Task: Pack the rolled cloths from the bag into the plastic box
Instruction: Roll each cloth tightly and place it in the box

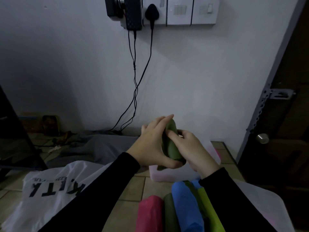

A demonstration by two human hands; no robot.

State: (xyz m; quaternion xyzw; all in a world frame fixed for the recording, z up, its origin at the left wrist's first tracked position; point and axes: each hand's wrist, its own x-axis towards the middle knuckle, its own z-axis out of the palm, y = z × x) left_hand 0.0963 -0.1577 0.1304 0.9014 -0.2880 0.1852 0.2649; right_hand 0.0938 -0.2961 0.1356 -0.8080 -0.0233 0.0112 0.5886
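Note:
A dark green rolled cloth (173, 144) is held above the translucent plastic box (168, 174) on the tiled floor. My left hand (153, 143) grips its left side, thumb under the near end. My right hand (190, 148) holds its right side, fingers curled over it. Near the bottom edge lie several rolled cloths: a pink roll (150, 213), a dark green roll (169, 215), a blue roll (185, 206) and a lime roll (210, 211). The white plastic bag (50, 195) with black lettering lies at the lower left. My arms hide most of the box's inside.
A white wall stands close behind the box, with black cables (135, 84) hanging from sockets. A dark door (284, 114) with a knob is at the right. A grey cloth (100, 146) and clutter lie on the floor at the left.

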